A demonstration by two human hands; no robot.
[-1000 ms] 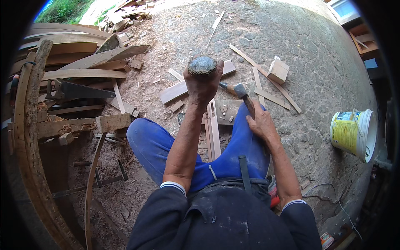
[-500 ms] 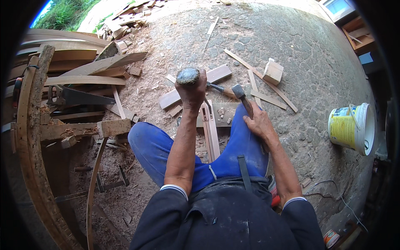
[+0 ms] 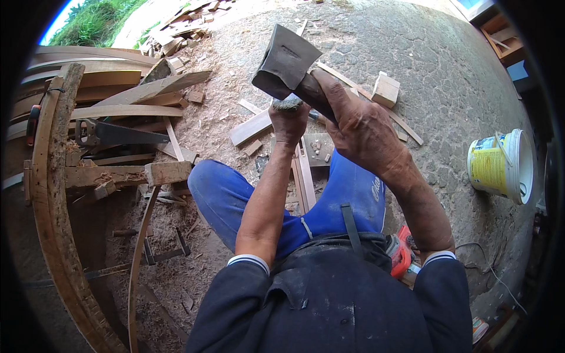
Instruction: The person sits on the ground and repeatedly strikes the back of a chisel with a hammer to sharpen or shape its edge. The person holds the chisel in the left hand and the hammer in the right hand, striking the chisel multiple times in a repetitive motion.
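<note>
My right hand (image 3: 362, 132) is raised, closed round the dark handle of a hammer (image 3: 285, 59) whose broad steel head hangs over my left hand. My left hand (image 3: 286, 129) grips an upright tool (image 3: 286, 103), seen end-on with a round, battered top; its lower part is hidden. Below the hands, between my blue-clad legs, a long grooved wooden piece (image 3: 303, 182) lies on a board (image 3: 321, 141) sprinkled with small chips. A second metal tool behind my hands is largely hidden.
Curved planks (image 3: 129, 110), a handsaw (image 3: 126, 133) and a timber frame (image 3: 53, 176) fill the left. Offcuts (image 3: 253, 126) lie ahead among shavings. A wooden block (image 3: 385, 89) and a white-and-yellow bucket (image 3: 491, 165) are to the right, with red objects (image 3: 401, 253) and a cable beside my hip.
My right hand has swung up and leftward from by my right thigh, lifting the hammer high over my left hand. My left hand shifted left, then back right, keeping its grip.
</note>
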